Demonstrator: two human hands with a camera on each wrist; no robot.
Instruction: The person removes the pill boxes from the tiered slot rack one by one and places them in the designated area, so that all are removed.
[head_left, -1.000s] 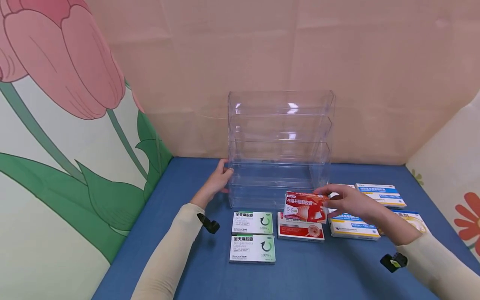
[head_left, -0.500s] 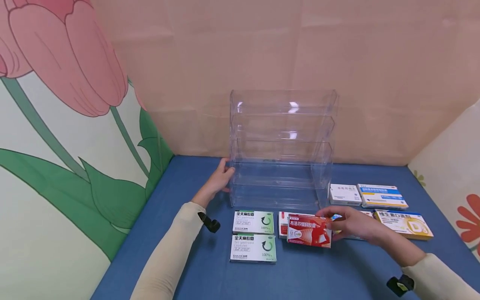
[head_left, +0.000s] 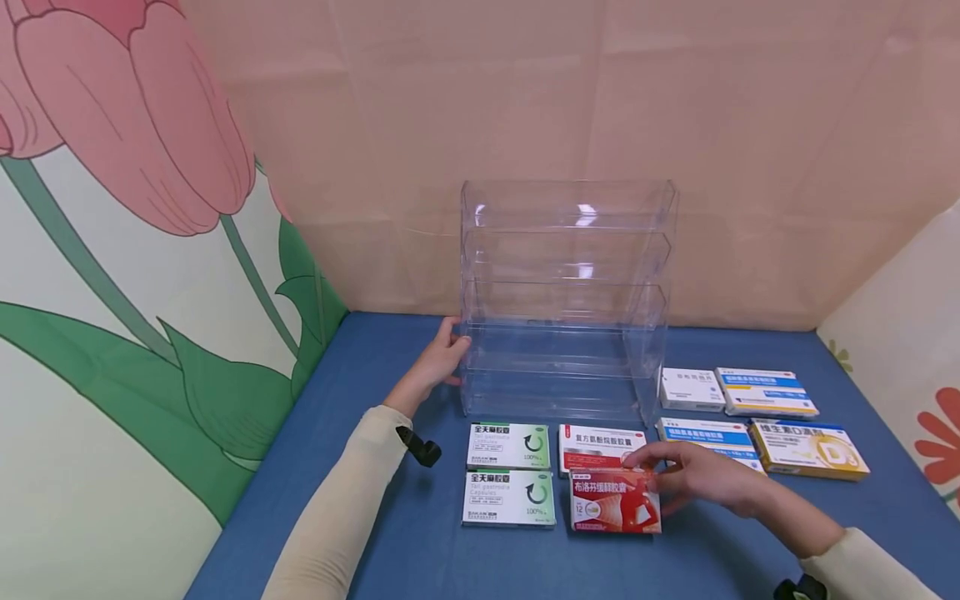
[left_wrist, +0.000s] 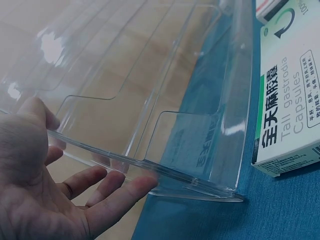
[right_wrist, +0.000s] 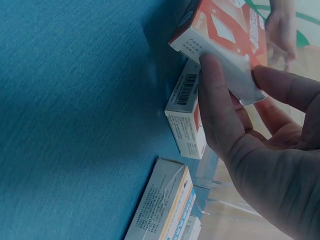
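My right hand (head_left: 708,477) pinches the right end of a red medicine box (head_left: 611,508), thumb on one side and fingers on the other. In the right wrist view, the red box (right_wrist: 235,35) appears close over the table, near a red-and-white box (right_wrist: 187,110). That red-and-white medicine box (head_left: 600,442) lies just behind it. To the left, two white-and-green capsule boxes (head_left: 508,498) lie one behind the other. My left hand (head_left: 433,367) touches the left side of a clear plastic tiered rack (head_left: 566,358); the left wrist view shows its spread fingers (left_wrist: 107,190) against the wall.
On the right lie two blue-and-white boxes (head_left: 768,392), a small white box (head_left: 692,389) and a yellow-and-white vitamin box (head_left: 810,450). Blue cloth (head_left: 315,517) covers the table. A beige backdrop (head_left: 750,208) and a flower-printed panel (head_left: 97,350) enclose it.
My right hand has brought the red box down and toward me, from above the red-and-white box to in front of it. My left hand has stayed at the rack's side.
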